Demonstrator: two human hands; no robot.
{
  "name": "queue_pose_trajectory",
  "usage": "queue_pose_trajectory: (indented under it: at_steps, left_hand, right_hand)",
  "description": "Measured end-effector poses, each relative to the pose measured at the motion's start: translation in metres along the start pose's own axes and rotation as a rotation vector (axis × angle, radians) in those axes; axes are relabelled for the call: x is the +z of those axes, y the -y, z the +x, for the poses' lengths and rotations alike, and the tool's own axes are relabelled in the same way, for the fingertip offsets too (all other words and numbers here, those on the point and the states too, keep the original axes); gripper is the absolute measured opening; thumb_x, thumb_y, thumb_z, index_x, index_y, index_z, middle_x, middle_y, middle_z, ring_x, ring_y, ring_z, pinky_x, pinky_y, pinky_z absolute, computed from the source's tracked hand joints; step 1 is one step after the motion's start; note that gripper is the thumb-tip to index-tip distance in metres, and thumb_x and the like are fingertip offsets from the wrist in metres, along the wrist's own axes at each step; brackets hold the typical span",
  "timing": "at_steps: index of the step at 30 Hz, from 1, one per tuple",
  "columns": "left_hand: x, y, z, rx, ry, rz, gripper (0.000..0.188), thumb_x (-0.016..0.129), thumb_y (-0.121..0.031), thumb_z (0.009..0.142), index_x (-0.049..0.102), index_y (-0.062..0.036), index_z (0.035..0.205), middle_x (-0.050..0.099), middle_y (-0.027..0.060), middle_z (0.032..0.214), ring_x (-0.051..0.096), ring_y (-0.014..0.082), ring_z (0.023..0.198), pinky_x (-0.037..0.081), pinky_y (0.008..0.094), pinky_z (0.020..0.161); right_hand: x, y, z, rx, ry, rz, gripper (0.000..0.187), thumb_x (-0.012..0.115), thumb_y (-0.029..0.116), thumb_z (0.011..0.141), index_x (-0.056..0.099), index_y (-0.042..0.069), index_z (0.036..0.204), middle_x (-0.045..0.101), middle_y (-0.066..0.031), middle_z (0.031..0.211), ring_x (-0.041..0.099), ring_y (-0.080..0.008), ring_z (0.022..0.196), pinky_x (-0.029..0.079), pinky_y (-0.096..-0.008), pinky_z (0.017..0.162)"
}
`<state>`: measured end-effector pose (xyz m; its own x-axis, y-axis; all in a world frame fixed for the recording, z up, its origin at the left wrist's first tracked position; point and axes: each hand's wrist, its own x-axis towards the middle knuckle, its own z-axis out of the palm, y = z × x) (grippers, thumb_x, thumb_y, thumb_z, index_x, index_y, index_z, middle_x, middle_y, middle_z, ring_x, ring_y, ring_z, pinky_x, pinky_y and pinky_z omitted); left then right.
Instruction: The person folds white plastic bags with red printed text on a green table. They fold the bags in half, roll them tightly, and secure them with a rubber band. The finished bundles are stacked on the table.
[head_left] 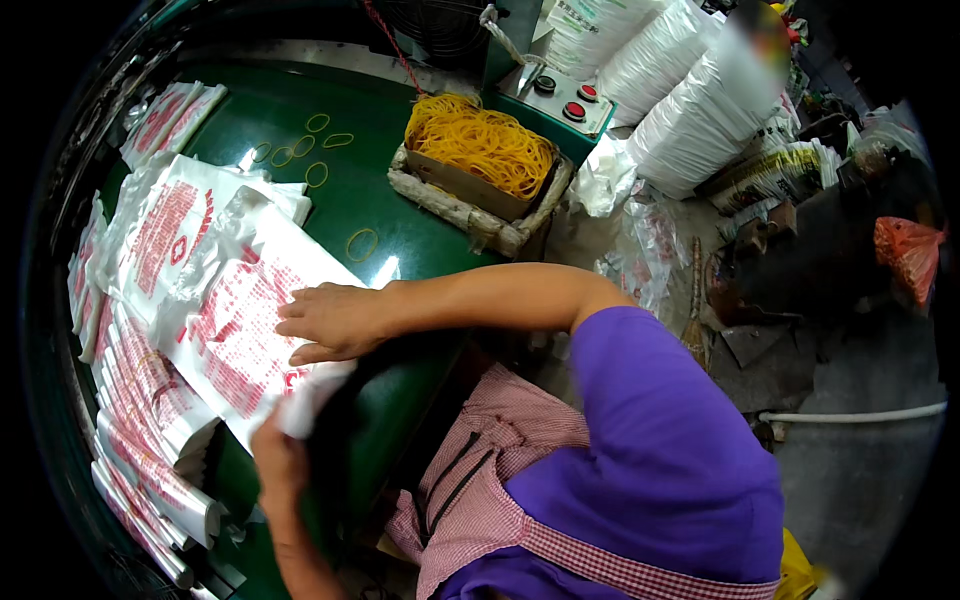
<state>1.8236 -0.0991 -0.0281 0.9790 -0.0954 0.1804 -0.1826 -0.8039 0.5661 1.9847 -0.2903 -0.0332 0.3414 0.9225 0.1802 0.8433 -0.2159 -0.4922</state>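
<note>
On the green table a white plastic bag (240,330) with red print lies spread at a slant. My right hand (335,322) rests flat on top of it, fingers stretched out. At the bag's near end my left hand (278,462) grips the bag's edge, which is raised and blurred by motion; its fingertips are partly hidden. More white bags (165,215) with red print lie under and beyond this one. Along the left, several folded bags (150,410) overlap in a row.
Loose yellow rubber bands (317,174) lie on the green table (370,110). A box (470,180) heaped with rubber bands stands at its far right corner. Behind it sits a control box (560,95) with buttons. Large white sacks (690,110) stand on the floor at the right.
</note>
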Motion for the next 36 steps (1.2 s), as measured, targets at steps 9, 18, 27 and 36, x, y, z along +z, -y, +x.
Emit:
queue_pose_trajectory:
  at_steps: [9,18,27,36]
  left_hand:
    - [-0.005,0.0,0.009,0.085,-0.149,0.358,0.056,0.068,-0.012,0.076,0.051,-0.0051,0.129,0.051,0.0182,0.128,0.049,0.0336,0.119,0.038,0.0425,0.101]
    - [-0.015,0.005,0.0,-0.017,-0.061,0.411,0.038,0.064,-0.001,0.067,0.06,-0.0065,0.104,0.061,0.0127,0.098,0.06,0.0335,0.088,0.049,0.0418,0.073]
    - [-0.057,-0.022,-0.081,0.002,0.452,0.136,0.032,0.073,-0.008,0.061,0.069,-0.0093,0.093,0.035,0.0144,0.147,0.024,0.0443,0.137,0.027,0.0552,0.107]
    - [-0.071,-0.043,-0.059,0.169,0.239,0.498,0.026,0.067,-0.005,0.06,0.064,-0.0092,0.086,0.062,0.01,0.102,0.058,0.0291,0.094,0.047,0.0394,0.078]
  right_hand:
    - [0.029,0.005,-0.019,-0.129,-0.006,-0.194,0.078,0.068,0.05,0.077,0.044,0.0,0.133,0.033,-0.0232,0.146,0.03,-0.0386,0.137,0.027,-0.0495,0.11]
    - [0.035,0.082,-0.088,0.433,0.016,1.132,0.045,0.061,0.021,0.091,0.046,0.002,0.129,0.05,-0.016,0.135,0.053,-0.0309,0.12,0.047,-0.0407,0.097]
    - [0.013,0.037,-0.057,0.385,-0.047,1.423,0.064,0.053,-0.009,0.075,0.04,0.0,0.136,0.056,-0.0105,0.123,0.058,-0.0184,0.11,0.047,-0.0339,0.096]
    - [-0.004,0.024,-0.059,-0.43,0.304,-0.202,0.045,0.04,0.014,0.093,0.046,0.026,0.136,0.037,-0.0056,0.149,0.033,-0.0268,0.138,0.026,-0.0419,0.114]
